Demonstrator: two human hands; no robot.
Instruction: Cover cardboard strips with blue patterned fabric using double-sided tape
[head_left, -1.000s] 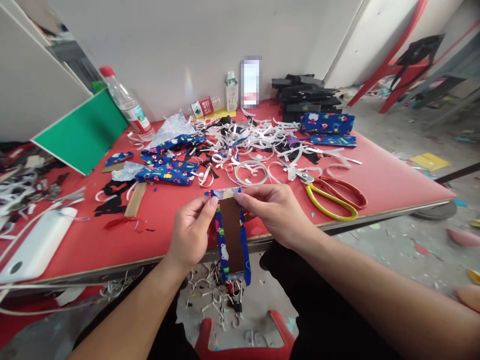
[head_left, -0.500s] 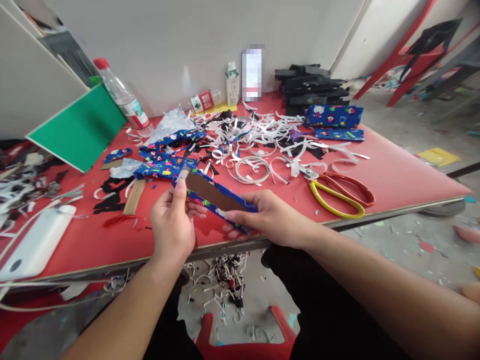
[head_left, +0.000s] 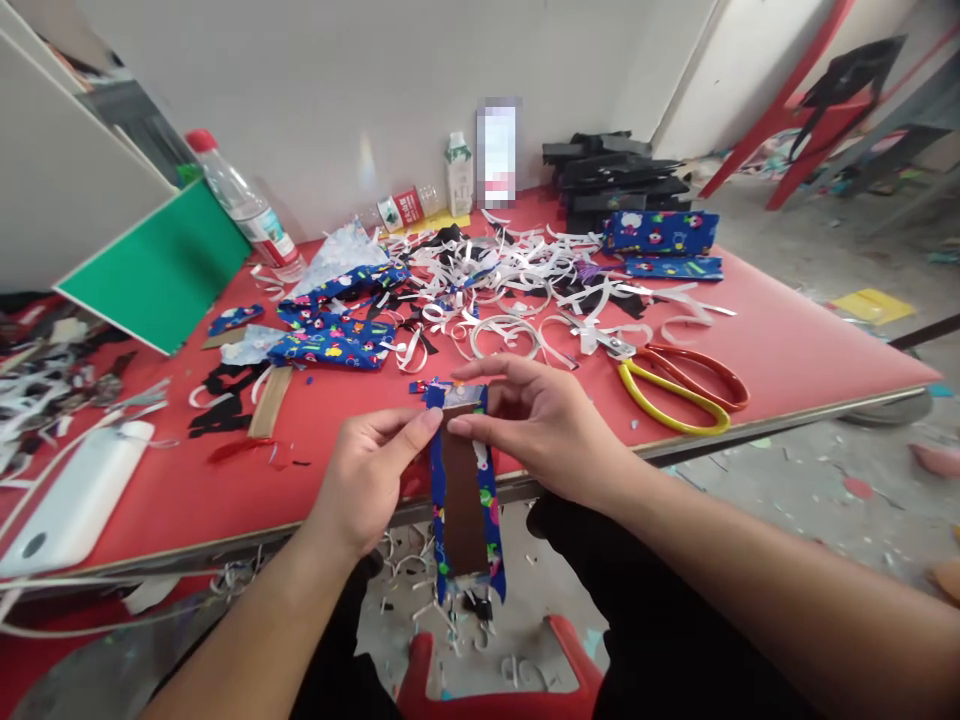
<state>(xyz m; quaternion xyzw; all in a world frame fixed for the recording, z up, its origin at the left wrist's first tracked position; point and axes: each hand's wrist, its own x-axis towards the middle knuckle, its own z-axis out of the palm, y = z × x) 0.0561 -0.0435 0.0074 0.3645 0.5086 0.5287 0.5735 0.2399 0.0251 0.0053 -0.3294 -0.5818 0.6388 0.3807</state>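
Observation:
A long brown panel edged with blue cartoon-print fabric (head_left: 465,500) stands nearly lengthwise toward me, its lower end hanging past the table's front edge. My left hand (head_left: 371,470) is closed on its upper left edge, thumb on top. At the upper right, my right hand (head_left: 544,415) holds it with the thumb on the brown face and the fingers curled around the top end. Whitish material shows at that end. Behind lie more blue printed fabric pieces (head_left: 330,345). To the right rest scissors (head_left: 675,395) with yellow and orange handles.
White and black scraps (head_left: 510,265) cover the middle of the red table (head_left: 810,330). At the back stand a bottle (head_left: 259,215), a carton (head_left: 458,175), a phone (head_left: 498,150) and stacked black pieces (head_left: 615,175). A white device (head_left: 82,495) lies left; a red stool (head_left: 495,700) is below.
The fabric-edged panel has turned from slanting sideways to pointing toward me. My left hand has shifted right, and my right hand has moved up to the panel's top end.

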